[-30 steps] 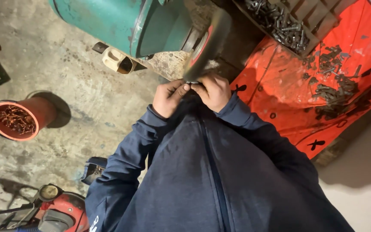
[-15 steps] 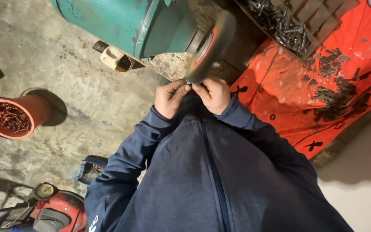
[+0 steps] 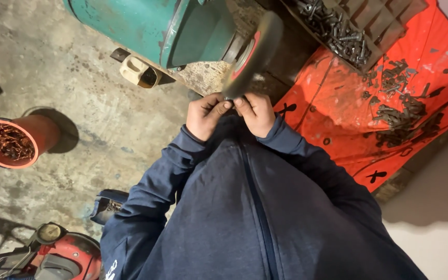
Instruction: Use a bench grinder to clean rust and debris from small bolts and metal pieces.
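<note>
Looming at the top, a chipped teal metal motor housing (image 3: 146,26) carries a thin grey grinding wheel (image 3: 255,52) with a red hub, beneath whose rim the left hand (image 3: 206,115) and right hand (image 3: 256,114) pinch one small, barely visible piece together, placed as half a second before.

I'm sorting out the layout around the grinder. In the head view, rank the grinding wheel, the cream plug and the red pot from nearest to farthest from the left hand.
1. Grinding wheel, just above the left hand.
2. Cream plug, on the floor, up-left.
3. Red pot, far left.
</note>
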